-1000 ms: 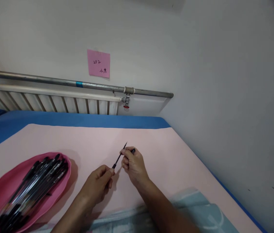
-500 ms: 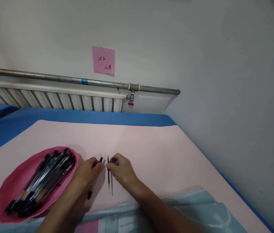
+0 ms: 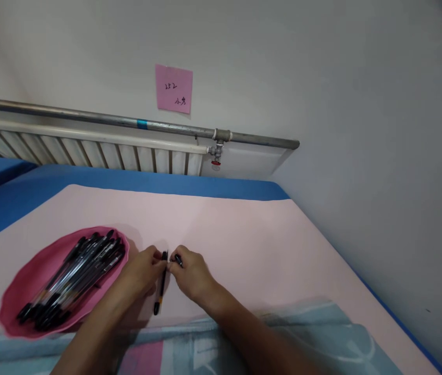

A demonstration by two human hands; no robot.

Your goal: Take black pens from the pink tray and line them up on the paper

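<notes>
Upright between my hands is a clear pen barrel [image 3: 162, 286] with a black end at the bottom and a dark refill showing inside it. My left hand [image 3: 145, 271] pinches this pen near its top. Close on its right, my right hand [image 3: 192, 271] is closed around a small black pen cap [image 3: 179, 259], its fingertips almost touching the top of the pen. Whether those fingertips also grip the pen is hard to see. Left of my left hand stands a pink basket [image 3: 8, 312] holding several black-capped pens [image 3: 76, 281].
A pale pink sheet [image 3: 244, 245] covers the blue table [image 3: 189, 186]. Crumpled light-blue fabric [image 3: 303, 333] lies along the near edge. Behind the table are a white radiator [image 3: 127, 157] and a metal pipe [image 3: 99, 119]. A pink note [image 3: 174, 89] is on the wall.
The bare refill that my right hand held apart is now inside the pen barrel. My hands have come closer together, and the barrel stands more upright. The whole view has shifted slightly.
</notes>
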